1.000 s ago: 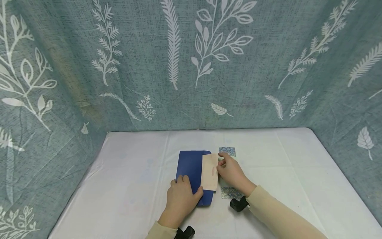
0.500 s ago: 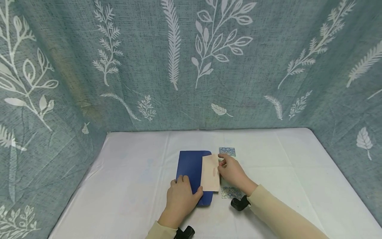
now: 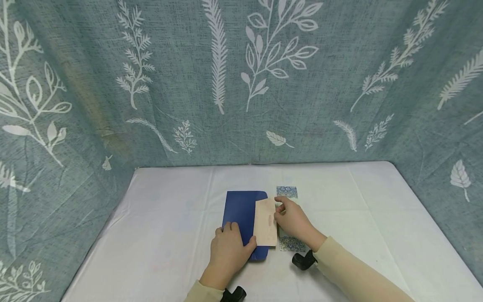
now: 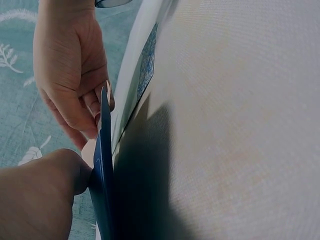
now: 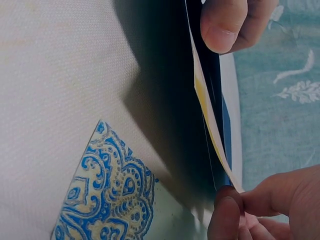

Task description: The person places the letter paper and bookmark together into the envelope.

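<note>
My left hand holds a dark blue folder by its near left part, thumb on the front. In the left wrist view the folder is seen edge-on, casting a wide shadow on the cloth. A cream paper with a small reddish mark covers part of the folder's right side. My right hand pinches the paper's right edge between thumb and fingers. A yellow strip shows along the paper in the right wrist view. How far the paper extends leftward is unclear.
A pale card with blue patterned ends lies on the white tablecloth, partly beneath my right hand. A teal curtain with white leaf prints hangs around the table. Black camera mounts sit at both wrists.
The cream paper has slid toward the near side against the blue folder, its lower edge now nearer me. My right hand has shifted slightly with it; the left hand stays put.
</note>
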Available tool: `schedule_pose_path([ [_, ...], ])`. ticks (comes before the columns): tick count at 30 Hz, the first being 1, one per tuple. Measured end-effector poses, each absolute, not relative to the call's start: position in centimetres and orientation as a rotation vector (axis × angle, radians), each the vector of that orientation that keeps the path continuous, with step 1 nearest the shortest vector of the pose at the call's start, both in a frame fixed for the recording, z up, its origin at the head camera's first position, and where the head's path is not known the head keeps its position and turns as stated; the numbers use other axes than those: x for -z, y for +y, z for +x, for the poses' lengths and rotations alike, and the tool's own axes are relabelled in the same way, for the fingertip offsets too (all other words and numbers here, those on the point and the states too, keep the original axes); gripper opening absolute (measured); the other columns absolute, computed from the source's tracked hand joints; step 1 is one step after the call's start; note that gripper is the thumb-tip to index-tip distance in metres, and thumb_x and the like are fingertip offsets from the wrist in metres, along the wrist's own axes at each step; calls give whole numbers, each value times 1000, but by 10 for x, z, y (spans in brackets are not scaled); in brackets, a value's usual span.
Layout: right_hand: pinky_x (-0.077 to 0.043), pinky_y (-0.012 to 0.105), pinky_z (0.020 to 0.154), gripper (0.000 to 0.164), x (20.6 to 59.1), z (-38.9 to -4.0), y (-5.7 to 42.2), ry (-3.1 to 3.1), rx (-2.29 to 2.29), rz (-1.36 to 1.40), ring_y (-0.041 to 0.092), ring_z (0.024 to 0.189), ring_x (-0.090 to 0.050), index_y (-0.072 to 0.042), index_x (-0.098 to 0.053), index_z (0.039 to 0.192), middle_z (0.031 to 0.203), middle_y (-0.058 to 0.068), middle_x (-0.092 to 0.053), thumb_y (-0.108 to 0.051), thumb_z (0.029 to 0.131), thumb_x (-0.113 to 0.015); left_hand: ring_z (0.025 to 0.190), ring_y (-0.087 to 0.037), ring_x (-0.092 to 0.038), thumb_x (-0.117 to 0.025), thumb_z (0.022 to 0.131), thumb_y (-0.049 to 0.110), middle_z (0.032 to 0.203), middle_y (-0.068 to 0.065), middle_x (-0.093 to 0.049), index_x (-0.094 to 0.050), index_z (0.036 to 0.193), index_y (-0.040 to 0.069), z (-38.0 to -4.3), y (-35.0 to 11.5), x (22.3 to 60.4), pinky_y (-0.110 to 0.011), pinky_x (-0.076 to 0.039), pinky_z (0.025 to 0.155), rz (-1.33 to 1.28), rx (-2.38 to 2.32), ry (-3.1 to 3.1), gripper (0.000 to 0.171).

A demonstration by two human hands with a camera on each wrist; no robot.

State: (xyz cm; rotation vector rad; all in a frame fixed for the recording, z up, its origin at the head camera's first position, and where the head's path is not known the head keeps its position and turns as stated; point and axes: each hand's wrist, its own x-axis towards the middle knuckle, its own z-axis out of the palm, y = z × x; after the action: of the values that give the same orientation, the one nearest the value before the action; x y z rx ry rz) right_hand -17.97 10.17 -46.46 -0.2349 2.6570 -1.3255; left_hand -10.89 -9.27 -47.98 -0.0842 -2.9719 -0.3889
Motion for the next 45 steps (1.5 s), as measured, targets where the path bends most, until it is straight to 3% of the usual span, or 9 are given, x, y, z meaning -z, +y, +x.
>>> schedule_pose_path([
  [16,-41,32,48,48,470,-178,104,2643,1349,-229,15,58,-51,3,-45,138,84,3,-57,-6,92,-58,95,-42,-55,-61,82,57,110,-24,-59,-60,112,-7,-108,-92,483,-50,-52,64,-80,358,-2975,70],
  [45,-44,31,51,49,474,-185,87,2643,1314,-309,14,55,-54,6,-45,137,77,1,-57,-5,91,-59,94,-43,-56,-62,83,55,109,-25,-59,-59,112,-9,-108,-94,478,-50,-52,68,-87,392,-2984,71],
])
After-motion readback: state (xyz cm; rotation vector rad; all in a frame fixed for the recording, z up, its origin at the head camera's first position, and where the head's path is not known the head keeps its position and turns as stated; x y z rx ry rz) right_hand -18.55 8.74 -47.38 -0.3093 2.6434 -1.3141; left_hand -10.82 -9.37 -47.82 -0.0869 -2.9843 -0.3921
